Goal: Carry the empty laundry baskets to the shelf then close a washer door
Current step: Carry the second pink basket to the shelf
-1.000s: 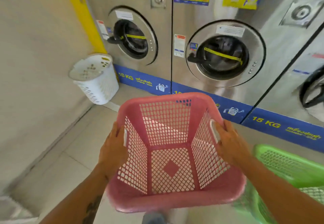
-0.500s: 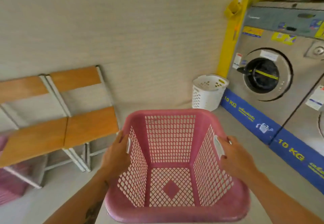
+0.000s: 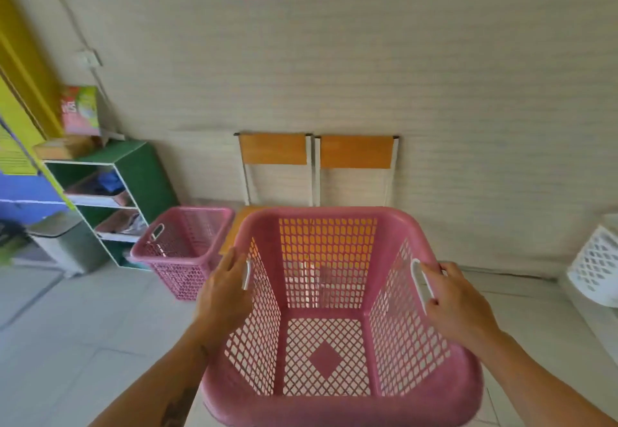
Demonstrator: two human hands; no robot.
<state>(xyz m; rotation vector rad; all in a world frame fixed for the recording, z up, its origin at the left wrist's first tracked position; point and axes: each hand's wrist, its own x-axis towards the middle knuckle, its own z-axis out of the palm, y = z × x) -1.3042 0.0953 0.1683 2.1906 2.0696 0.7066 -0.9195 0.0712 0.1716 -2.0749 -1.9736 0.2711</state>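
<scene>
The person holds an empty pink laundry basket (image 3: 337,309) up off the floor in front of them, mouth upward. The left hand (image 3: 224,296) is wrapped around the white handle slot on the basket's left wall, and the right hand (image 3: 456,303) grips the matching slot on the right wall, fingers (image 3: 434,271) curled over the rim. Both grips are closed firmly on the basket.

Beyond it, two orange-backed chairs (image 3: 317,152) stand against the beige wall. A second pink basket (image 3: 182,249) sits on the tiled floor (image 3: 83,326), just beside the green shelf (image 3: 133,172) at the left wall, near the chairs. A white basket (image 3: 595,266) stands at the far right edge of the floor, well apart from the pink ones.
</scene>
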